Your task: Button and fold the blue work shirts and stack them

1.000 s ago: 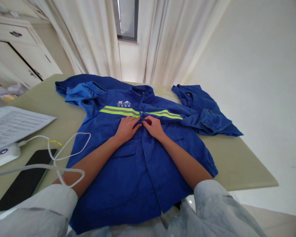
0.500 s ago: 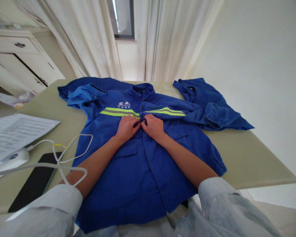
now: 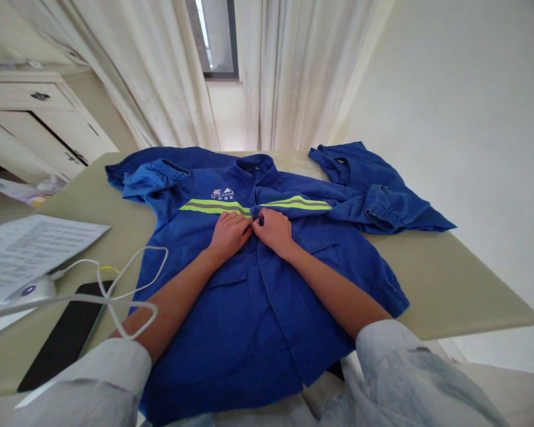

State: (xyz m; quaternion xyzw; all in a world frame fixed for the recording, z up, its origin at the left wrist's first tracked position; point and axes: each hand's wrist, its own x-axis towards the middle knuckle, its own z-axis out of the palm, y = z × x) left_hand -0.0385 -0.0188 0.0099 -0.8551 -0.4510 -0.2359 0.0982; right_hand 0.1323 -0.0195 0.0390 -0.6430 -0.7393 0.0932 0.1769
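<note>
A blue work jacket (image 3: 209, 350) with a yellow-green reflective stripe (image 3: 298, 203) across the chest lies front side up, its collar (image 3: 254, 165) at the far end. At the middle of the front opening, just below the stripe, my left hand (image 3: 231, 232) has its fingers curled on the jacket's edge. Beside it, my right hand (image 3: 273, 230) pinches the other edge of the placket. The two hands meet at their fingertips, which hide whatever fastening lies there. Below them the front edges lie together down to the hem.
The jacket covers much of a pale green table (image 3: 467, 284). More folded blue clothing (image 3: 374, 172) lies at the back right. On the left are printed paper (image 3: 40, 249), a white device (image 3: 33, 290), a looping white cable (image 3: 158, 308) and a black phone (image 3: 66, 335). Curtains (image 3: 160, 71) hang behind.
My hands have drawn slightly closer together on the front edge, and the dark fold between the fingers is now mostly covered. The view has shifted a little.
</note>
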